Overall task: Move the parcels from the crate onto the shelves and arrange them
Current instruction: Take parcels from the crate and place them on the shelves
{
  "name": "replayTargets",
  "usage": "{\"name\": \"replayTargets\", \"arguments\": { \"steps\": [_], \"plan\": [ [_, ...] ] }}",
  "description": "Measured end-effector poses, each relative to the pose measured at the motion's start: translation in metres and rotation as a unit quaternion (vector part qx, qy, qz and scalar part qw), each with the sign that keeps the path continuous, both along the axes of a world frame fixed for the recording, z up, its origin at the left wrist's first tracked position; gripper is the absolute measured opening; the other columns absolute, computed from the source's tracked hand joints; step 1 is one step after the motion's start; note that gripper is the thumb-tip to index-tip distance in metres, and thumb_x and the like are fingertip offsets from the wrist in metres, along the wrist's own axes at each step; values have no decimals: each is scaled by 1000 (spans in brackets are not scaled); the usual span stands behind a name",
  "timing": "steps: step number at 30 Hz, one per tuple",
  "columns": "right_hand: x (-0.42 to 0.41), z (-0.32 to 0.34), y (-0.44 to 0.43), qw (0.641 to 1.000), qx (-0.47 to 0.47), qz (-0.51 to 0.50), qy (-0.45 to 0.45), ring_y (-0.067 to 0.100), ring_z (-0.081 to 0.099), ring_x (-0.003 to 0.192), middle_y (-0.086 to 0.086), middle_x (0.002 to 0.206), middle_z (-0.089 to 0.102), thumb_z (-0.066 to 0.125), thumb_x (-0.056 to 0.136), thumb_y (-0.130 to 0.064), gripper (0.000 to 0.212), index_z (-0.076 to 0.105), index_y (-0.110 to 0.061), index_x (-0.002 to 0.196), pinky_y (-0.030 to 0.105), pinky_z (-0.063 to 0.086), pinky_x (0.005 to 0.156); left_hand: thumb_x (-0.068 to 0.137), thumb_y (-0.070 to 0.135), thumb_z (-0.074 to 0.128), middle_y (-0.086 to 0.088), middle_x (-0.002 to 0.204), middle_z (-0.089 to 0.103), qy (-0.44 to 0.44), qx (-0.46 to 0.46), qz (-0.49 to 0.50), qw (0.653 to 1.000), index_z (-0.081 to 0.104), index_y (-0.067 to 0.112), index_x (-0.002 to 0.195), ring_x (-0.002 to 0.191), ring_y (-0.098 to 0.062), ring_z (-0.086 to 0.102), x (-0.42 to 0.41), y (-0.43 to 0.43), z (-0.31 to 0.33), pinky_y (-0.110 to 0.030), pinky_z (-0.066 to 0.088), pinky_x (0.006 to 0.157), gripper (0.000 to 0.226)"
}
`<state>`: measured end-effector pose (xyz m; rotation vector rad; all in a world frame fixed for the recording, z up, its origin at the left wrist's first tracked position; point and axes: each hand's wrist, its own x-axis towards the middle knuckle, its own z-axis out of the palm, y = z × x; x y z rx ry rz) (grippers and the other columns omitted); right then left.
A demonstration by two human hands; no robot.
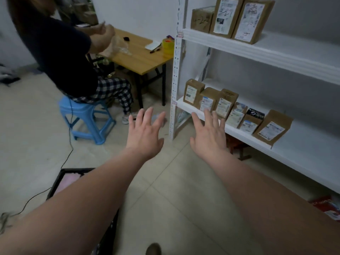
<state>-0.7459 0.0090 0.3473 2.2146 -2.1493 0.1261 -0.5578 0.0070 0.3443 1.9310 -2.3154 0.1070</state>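
Both of my arms reach forward with the fingers spread and nothing in them. My left hand (145, 132) hovers over the tiled floor. My right hand (208, 134) is in front of the left end of the lower shelf (303, 150). Several brown parcels (273, 127) with white labels lean in a row on that shelf. Three more brown parcels (229, 16) stand on the upper shelf (276, 50). The black crate (55, 183) is at the lower left, mostly behind my left arm, with something pink inside.
A person in a dark top sits on a blue stool (86, 118) at a wooden table (143, 59) left of the shelf unit. A yellow tape roll (167, 46) stands on the table. A black cable (70, 144) runs across the floor. A red item (327, 208) lies under the shelf.
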Motion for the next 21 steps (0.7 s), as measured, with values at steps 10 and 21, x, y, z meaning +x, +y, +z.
{"name": "replayTargets", "arguments": {
  "steps": [10,21],
  "plan": [
    [123,-19,32,988,45,149,2,33,-7,151,12,164,-6,52,95,-41,80,4,-29,157,52,1,121,94,49,50,-11,162,-3,-31,42,158,986,-2,32,155,149,-34,-3,125,80,-17,-55,4,118,82],
    [280,-49,64,969,86,230,24,33,-6,151,12,164,-8,52,95,-40,80,2,-29,157,51,-1,121,97,47,46,-11,163,-4,21,108,277,955,0,34,155,150,-35,-3,289,165,-50,-56,3,119,75]
  ]
}}
